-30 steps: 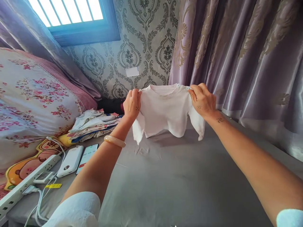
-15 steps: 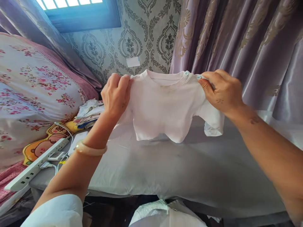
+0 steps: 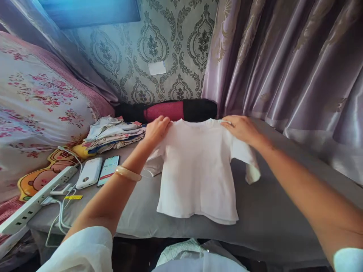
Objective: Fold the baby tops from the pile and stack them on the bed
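A small white long-sleeved shirt (image 3: 197, 170) is spread over the grey cushioned surface (image 3: 133, 211), its neckline away from me and its hem toward me. My left hand (image 3: 157, 130) pinches the left shoulder of the shirt. At the opposite shoulder, my right hand (image 3: 241, 128) grips the cloth between thumb and fingers. The right sleeve hangs out to the side below my wrist; the left one is partly hidden behind my forearm.
Folded clothes (image 3: 113, 132) are stacked at the back left. Nearer lie a phone (image 3: 109, 170), a white power bank (image 3: 89, 173) and a power strip (image 3: 42, 198) with cables. A black and red roll (image 3: 167, 110) rests against the wall; purple curtains (image 3: 269, 68) hang at right.
Both hands have lowered the shirt from up in front of the wall onto the grey surface. Its body now lies flatter and longer, and the phone and roll have come into view.
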`<state>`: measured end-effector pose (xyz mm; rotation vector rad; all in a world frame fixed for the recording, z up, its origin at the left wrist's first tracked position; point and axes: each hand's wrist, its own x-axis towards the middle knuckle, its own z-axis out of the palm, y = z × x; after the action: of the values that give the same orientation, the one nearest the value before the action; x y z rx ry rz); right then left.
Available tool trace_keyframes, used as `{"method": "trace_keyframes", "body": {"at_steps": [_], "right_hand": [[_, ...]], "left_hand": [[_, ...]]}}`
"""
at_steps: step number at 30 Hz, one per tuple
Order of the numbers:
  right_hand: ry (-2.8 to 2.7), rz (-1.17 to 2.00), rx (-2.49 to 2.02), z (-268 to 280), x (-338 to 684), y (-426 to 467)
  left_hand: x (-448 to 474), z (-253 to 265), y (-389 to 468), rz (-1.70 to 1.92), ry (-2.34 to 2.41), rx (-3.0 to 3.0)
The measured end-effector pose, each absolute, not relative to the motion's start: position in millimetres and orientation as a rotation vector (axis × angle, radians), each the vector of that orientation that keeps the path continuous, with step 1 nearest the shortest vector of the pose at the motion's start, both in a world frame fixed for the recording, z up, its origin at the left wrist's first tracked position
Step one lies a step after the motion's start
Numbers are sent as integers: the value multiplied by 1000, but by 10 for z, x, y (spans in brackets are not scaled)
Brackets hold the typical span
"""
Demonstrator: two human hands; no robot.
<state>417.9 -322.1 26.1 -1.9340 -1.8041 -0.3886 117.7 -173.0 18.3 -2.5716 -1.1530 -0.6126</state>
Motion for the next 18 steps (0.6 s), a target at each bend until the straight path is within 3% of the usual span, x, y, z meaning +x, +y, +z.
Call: {"method": "trace_keyframes", "body": {"at_steps": [6,18], "right_hand": [[-1812,-366,-2249,-558,4237,-2954],[-1824,-197,-2444,-1115,4395,-2550]], "left_hand": [[1524,-683,-1454,-388,-1276,-2610],[1698,-1229,-1068,-257,-1294,-2609]]}}
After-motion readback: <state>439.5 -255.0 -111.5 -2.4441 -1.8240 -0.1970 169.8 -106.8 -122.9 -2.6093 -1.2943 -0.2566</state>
